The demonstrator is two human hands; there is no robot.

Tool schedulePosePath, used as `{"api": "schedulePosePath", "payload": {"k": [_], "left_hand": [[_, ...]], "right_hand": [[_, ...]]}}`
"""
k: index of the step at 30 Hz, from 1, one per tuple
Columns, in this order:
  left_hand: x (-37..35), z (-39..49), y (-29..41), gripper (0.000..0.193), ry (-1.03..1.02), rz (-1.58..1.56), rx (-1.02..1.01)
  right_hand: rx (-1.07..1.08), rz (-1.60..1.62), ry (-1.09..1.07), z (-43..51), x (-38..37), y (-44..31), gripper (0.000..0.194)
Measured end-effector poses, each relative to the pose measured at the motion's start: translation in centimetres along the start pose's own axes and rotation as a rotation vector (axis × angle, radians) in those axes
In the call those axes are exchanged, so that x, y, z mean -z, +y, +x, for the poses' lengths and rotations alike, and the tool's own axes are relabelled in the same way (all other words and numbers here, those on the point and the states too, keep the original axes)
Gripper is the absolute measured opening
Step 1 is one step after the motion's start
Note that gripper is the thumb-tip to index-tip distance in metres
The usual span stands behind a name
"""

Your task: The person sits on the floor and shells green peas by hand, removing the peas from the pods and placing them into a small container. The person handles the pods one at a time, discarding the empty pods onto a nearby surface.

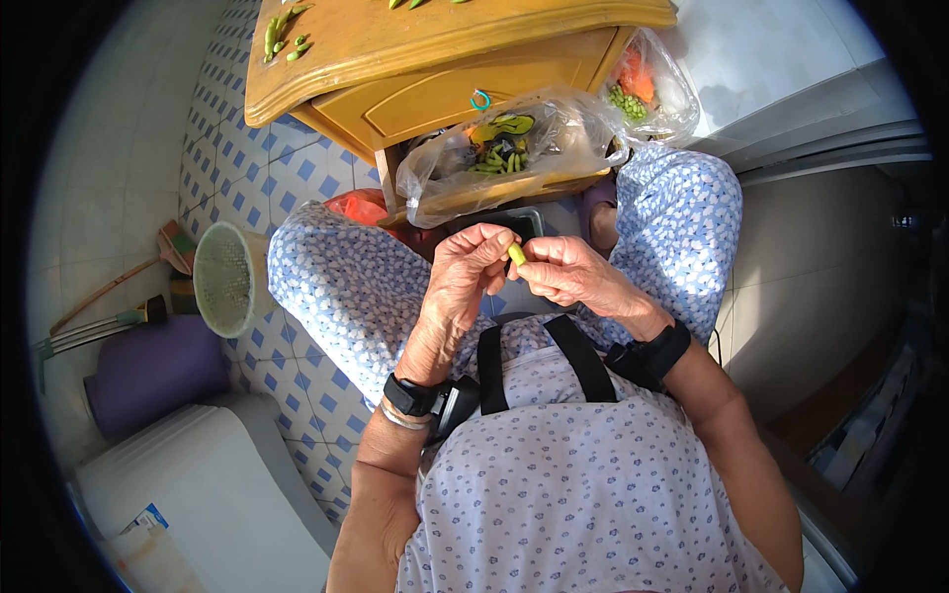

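Between my thighs, I hold a small green bean pod (pixel 517 254) in my fingertips. My left hand (pixel 468 259) pinches its upper end with thumb and forefinger. The lower end lies between the thumb and fingers of my right hand (pixel 574 273). Just beyond my hands, a clear plastic bag (pixel 571 141) lies spread in the pulled-out drawer of a wooden cabinet (pixel 445 81). Inside it are several green bean pods (pixel 497 161). Partly hidden behind my hands, a dark plastic container (pixel 530 219) stands below the drawer.
More pods (pixel 276 33) lie on the cabinet top. To its right hangs a clear bag (pixel 671 104) with shelled green beans (pixel 626 104). A red bag (pixel 359 206) sits by my left knee. Further left are a pale wastebasket (pixel 222 280), a broom (pixel 104 296) and a purple roll (pixel 159 374).
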State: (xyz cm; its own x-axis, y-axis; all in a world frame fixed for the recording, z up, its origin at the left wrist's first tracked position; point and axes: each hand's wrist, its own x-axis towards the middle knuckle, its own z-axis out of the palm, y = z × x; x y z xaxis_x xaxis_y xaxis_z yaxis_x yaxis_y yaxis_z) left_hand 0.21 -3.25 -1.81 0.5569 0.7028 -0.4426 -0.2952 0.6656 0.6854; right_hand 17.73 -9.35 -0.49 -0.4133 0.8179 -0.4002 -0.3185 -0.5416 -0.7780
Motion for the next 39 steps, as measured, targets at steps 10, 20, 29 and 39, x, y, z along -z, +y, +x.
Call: {"api": "schedulePosePath", "payload": {"k": [10, 20, 29, 39], "left_hand": [[0.6, -0.8, -0.3, 0.01, 0.003, 0.32, 0.019], [0.5, -0.8, -0.3, 0.007, -0.035, 0.405, 0.008], [0.3, -0.6, -0.8, 0.005, -0.01, 0.285, 0.002], [0.7, -0.5, 0.2, 0.006, -0.003, 0.213, 0.051]], "right_hand": [[0.265, -0.438, 0.195, 1.3, 0.9, 2.0, 0.021], [0.297, -0.71, 0.23, 0.9, 0.7, 1.7, 0.025], [0.31, -0.66, 0.242, 0.9, 0.4, 1.5, 0.023], [0.102, -0.105, 0.092, 0.7, 0.3, 1.0, 0.017]]}}
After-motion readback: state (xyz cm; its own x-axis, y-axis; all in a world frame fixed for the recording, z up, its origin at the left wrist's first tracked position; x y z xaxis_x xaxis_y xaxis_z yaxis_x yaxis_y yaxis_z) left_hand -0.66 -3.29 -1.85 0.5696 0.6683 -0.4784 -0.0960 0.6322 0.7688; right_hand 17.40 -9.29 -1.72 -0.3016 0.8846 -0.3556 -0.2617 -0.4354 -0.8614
